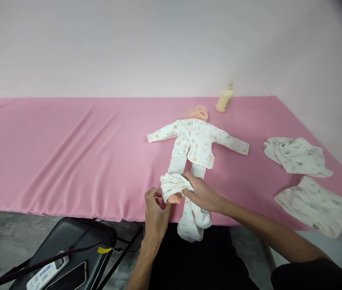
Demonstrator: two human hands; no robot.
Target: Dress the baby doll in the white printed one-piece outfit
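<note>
A baby doll [199, 113] lies on its back on the pink-covered table, head toward the wall, in a white printed shirt [199, 141] with both sleeves spread out. White printed pants [175, 184] are bunched around one lower leg, and the doll's bare foot [174, 198] pokes out of them. The other part of the pants [190, 225] hangs over the front edge. My right hand [203, 193] is closed on the bunched fabric. Beside the foot, my left hand [156, 213] has its thumb and fingers apart, close to the cuff; whether it touches is unclear.
A pump bottle [225, 99] of pale yellow liquid stands by the wall. Two folded white printed cloths [299, 156] lie at the right. A black chair [98, 237] below left holds a phone [69, 278], a white device [47, 272] and a cable.
</note>
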